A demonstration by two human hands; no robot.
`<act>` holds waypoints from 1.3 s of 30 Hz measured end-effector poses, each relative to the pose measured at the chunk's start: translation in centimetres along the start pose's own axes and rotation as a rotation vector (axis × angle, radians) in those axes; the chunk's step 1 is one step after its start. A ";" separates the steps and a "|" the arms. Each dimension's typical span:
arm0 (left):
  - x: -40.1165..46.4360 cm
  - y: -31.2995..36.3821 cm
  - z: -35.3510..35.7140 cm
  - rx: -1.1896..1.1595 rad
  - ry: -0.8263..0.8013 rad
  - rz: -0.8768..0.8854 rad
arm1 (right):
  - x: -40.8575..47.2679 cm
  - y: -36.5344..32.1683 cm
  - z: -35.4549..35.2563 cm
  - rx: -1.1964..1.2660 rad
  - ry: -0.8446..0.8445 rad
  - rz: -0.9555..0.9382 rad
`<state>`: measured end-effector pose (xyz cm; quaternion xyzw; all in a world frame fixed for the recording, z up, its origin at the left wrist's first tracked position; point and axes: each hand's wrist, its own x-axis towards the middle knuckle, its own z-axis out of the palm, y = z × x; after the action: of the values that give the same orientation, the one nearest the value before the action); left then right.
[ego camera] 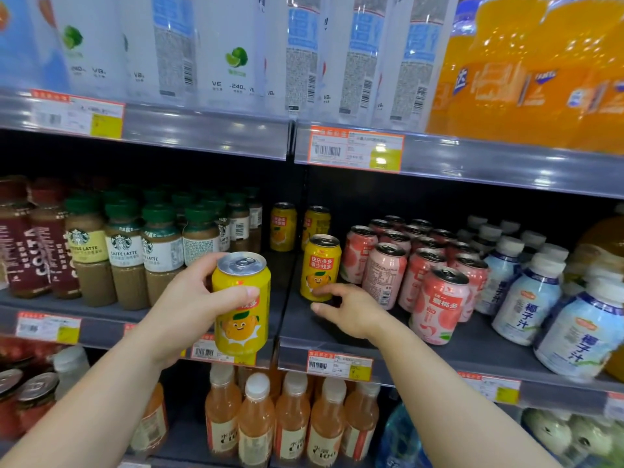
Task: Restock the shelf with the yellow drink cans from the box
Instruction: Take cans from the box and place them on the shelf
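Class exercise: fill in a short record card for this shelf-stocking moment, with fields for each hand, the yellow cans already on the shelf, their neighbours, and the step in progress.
left hand: grips a yellow can, upright, in front of the shelf
right hand: fingertips touch the front yellow can on the shelf
yellow cans on shelf: three visible, two further back
right neighbours: pink cans
left neighbours: coffee bottles
step: held can not yet placed
box: not in view
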<state>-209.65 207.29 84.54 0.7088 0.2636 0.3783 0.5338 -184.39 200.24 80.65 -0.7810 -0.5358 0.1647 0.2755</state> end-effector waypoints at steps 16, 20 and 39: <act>0.1 -0.3 -0.4 0.019 0.013 -0.028 | 3.0 -0.4 0.1 0.079 -0.060 0.092; 0.2 -0.6 -0.5 0.021 0.018 -0.040 | 4.2 -0.7 0.2 0.050 -0.040 0.115; 0.5 -1.5 -0.5 0.018 0.001 -0.069 | 5.7 -0.6 0.5 0.026 0.027 0.131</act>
<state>-209.76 208.38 83.35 0.7039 0.2916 0.3574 0.5401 -183.00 205.86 80.89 -0.8129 -0.4774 0.1787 0.2816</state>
